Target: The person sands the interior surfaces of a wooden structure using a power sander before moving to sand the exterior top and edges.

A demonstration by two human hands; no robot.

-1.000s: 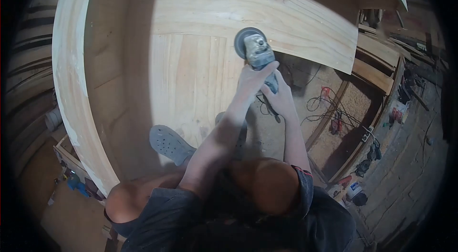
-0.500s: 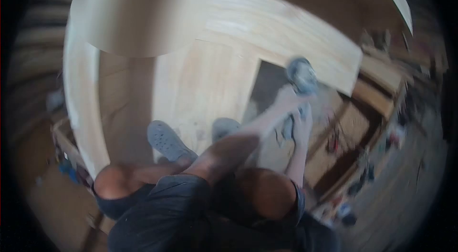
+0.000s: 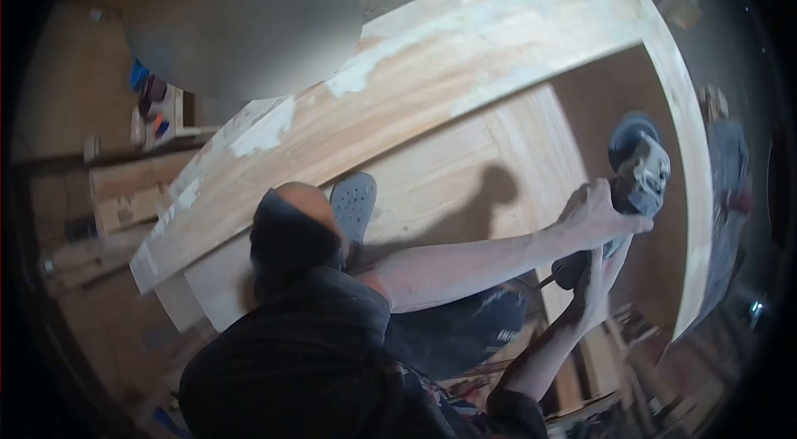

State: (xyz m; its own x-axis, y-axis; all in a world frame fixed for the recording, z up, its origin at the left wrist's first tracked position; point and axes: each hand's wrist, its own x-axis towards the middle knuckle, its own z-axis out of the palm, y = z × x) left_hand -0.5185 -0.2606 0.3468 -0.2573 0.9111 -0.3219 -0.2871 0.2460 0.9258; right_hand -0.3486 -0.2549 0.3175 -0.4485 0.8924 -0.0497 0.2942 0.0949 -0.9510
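Note:
A dusty angle grinder (image 3: 644, 177) with a round grey disc (image 3: 628, 137) is held in both hands at the right. Around the body just behind its head, my left hand (image 3: 604, 215) is closed. My right hand (image 3: 591, 283) grips the rear part of the grinder, close to my left wrist. The disc faces the brown inner side of a wooden cabinet-like frame (image 3: 674, 98); whether it touches cannot be told. Pale filler patches mark the frame's long wooden board (image 3: 398, 82).
My foot in a grey clog (image 3: 354, 205) stands on a pale wood panel (image 3: 432, 198) inside the frame. Wood offcuts (image 3: 137, 190) lie at the left, and scraps and tools clutter the lower right. A blurred oval covers the upper left.
My view has swung round, and the long board now slants across the middle. Both hands keep hold of the grinder, which now appears farther right, beside the frame's inner side.

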